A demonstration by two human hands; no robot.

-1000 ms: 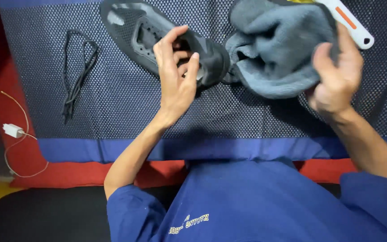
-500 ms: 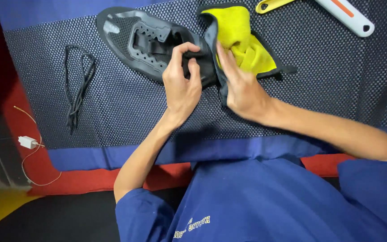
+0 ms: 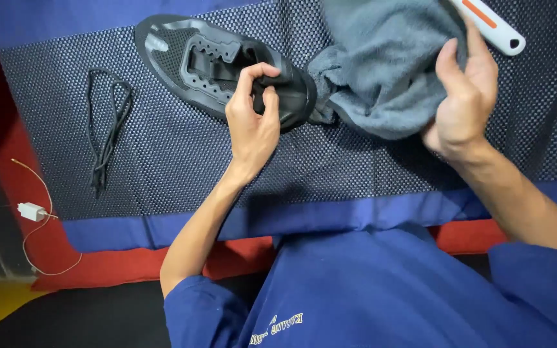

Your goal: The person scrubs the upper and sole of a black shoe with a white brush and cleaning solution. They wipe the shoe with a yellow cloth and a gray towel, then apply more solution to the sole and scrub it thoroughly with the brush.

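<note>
A black shoe (image 3: 209, 64) lies sole-up on a dark dotted mat (image 3: 182, 161). My left hand (image 3: 253, 119) grips its heel end, with the fingers curled over the edge. My right hand (image 3: 462, 103) holds a bunched grey cloth (image 3: 381, 71) just to the right of the shoe. The cloth's lower left fold touches the shoe's heel. A white tool handle with an orange stripe (image 3: 488, 24) lies just beyond my right fingers.
A black shoelace (image 3: 106, 132) lies loose on the mat at the left. A white charger plug with a thin cable (image 3: 32, 211) rests on the red floor covering at the far left. A blue border (image 3: 330, 216) edges the mat's near side.
The cloth's yellow side showed half a second ago as my right hand pressed it at the shoe; now my right hand has pulled right and the grey side shows. My left hand stays on the shoe.
</note>
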